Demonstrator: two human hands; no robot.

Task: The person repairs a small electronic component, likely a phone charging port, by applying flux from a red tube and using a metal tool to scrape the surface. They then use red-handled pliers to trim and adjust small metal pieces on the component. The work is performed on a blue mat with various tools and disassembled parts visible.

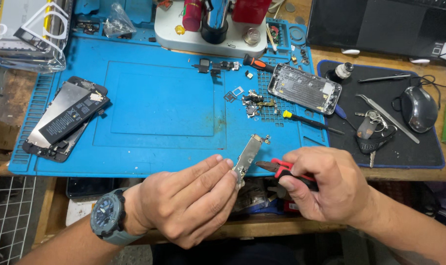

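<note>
Left hand (183, 201) fingers pinch the phone logic board (247, 158) just past the blue mat's (159, 98) near edge. Right hand (326, 189) grips red-handled pliers (281, 169), tips at the board. Gutted phone shell (305, 88) lies on the mat's far right corner, so teardown looks mostly done; board work remains.

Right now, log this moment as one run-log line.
left hand: pinches phone logic board | right hand: grips red-handled pliers, tips at board | below: blue repair mat
</note>
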